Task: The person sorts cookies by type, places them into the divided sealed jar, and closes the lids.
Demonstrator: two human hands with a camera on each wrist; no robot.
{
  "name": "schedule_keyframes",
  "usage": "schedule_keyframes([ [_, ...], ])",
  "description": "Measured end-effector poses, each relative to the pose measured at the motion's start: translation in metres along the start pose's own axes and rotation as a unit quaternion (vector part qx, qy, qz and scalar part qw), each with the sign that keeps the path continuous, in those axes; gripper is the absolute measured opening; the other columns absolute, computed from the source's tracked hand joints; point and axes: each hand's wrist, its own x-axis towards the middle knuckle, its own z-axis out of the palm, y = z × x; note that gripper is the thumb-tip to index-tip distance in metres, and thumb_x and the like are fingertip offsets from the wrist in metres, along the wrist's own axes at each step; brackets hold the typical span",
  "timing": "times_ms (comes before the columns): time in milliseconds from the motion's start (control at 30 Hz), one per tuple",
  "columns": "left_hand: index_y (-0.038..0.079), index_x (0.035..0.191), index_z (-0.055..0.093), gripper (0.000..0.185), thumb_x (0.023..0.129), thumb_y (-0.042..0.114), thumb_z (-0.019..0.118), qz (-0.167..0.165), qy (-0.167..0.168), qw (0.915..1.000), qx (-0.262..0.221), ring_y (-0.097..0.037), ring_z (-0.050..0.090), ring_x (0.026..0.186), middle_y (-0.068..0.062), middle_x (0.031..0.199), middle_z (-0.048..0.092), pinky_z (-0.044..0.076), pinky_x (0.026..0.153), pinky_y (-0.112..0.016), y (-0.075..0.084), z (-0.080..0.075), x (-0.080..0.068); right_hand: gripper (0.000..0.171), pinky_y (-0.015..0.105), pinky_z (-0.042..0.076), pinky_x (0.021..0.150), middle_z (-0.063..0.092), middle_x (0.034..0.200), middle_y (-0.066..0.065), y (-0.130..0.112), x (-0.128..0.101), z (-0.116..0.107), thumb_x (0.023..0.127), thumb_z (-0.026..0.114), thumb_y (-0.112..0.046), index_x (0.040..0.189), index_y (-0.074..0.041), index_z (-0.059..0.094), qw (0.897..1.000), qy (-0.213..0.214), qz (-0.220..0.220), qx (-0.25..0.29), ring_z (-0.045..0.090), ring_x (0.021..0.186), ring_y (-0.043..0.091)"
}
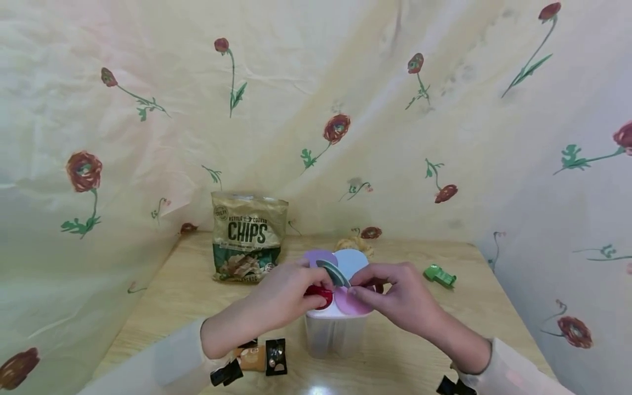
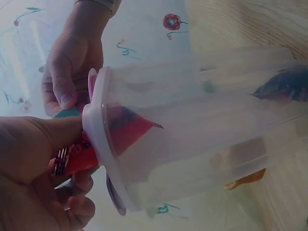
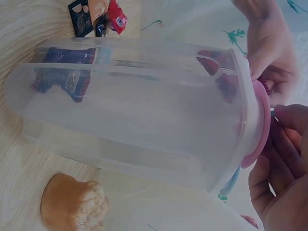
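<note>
A clear plastic container (image 1: pixel 334 334) with pastel flap lids stands mid-table. The left hand (image 1: pixel 286 293) pinches a red snack packet (image 1: pixel 319 296) into its opening; the right hand (image 1: pixel 395 293) pinches a teal flap (image 1: pixel 334 272). A chips bag (image 1: pixel 248 237) stands behind.

Chips bag (image 1: pixel 248 237) behind-left of container (image 1: pixel 336 329), toy (image 1: pixel 439 275) right (packets (image 1: pixel 257 356) front-left)

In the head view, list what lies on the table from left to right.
Small snack packets near the left sleeve → chips bag → clear plastic container with petal-shaped lids, under both hands → green toy.
</note>
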Motion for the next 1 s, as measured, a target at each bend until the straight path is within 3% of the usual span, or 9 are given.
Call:
schedule_keyframes([
  [133,0.026,0.109,0.070,0.020,0.089,0.030,0.071,0.017,0.007,0.9996,-0.023,-0.003,0.058,0.090,0.015,0.103,0.068,0.049,0.076,-0.023,-0.004,-0.002,-0.006,0.019,0.025,0.050,0.054,0.067,0.077,-0.009,0.015,-0.002,0.004,0.079,0.078,-0.002,0.086,-0.020,0.073,1.000,-0.004,-0.002,0.003,0.058,0.064,0.006],
  [300,0.025,0.110,0.071,0.023,0.090,0.035,0.068,0.023,0.056,0.9980,-0.018,-0.002,0.060,0.094,0.016,0.109,0.064,0.051,0.076,-0.023,-0.003,-0.014,-0.020,0.017,0.024,0.050,0.055,0.067,0.079,-0.013,0.028,-0.003,0.005,0.082,0.078,-0.010,0.088,-0.025,0.073,1.000,-0.008,-0.004,0.001,0.058,0.064,0.006],
  [533,0.022,0.118,0.070,0.035,0.089,0.040,0.068,0.049,-0.001,0.9982,0.033,-0.003,0.052,0.091,0.013,0.103,0.058,0.047,0.077,-0.024,-0.004,-0.015,-0.026,0.016,0.023,0.051,0.056,0.067,0.078,-0.016,0.026,-0.002,0.003,0.083,0.077,-0.014,0.088,-0.029,0.073,1.000,-0.009,-0.005,0.001,0.059,0.065,0.006],
  [733,0.022,0.113,0.072,0.035,0.087,0.046,0.067,0.084,-0.014,0.9926,0.086,-0.007,0.053,0.096,0.013,0.102,0.062,0.047,0.085,-0.032,-0.005,-0.008,-0.023,0.014,0.024,0.051,0.056,0.067,0.079,-0.015,0.025,-0.002,0.004,0.083,0.077,-0.013,0.088,-0.026,0.073,1.000,-0.009,-0.004,0.005,0.060,0.065,0.006],
  [900,0.022,0.120,0.068,0.043,0.088,0.049,0.064,0.116,-0.011,0.9883,0.099,-0.011,0.052,0.109,0.011,0.115,0.063,0.044,0.094,-0.034,-0.004,-0.009,-0.021,0.016,0.024,0.051,0.056,0.066,0.077,-0.016,0.027,-0.003,0.005,0.084,0.076,-0.012,0.088,-0.027,0.073,1.000,-0.012,0.002,0.007,0.060,0.065,0.006],
  [1000,0.023,0.117,0.068,0.042,0.088,0.053,0.063,0.126,-0.023,0.9858,0.108,-0.011,0.051,0.103,0.013,0.108,0.066,0.044,0.089,-0.032,-0.004,-0.008,-0.019,0.016,0.024,0.051,0.056,0.066,0.077,-0.016,0.028,-0.004,0.005,0.084,0.077,-0.013,0.087,-0.028,0.073,1.000,-0.011,0.002,0.010,0.060,0.065,0.005],
])
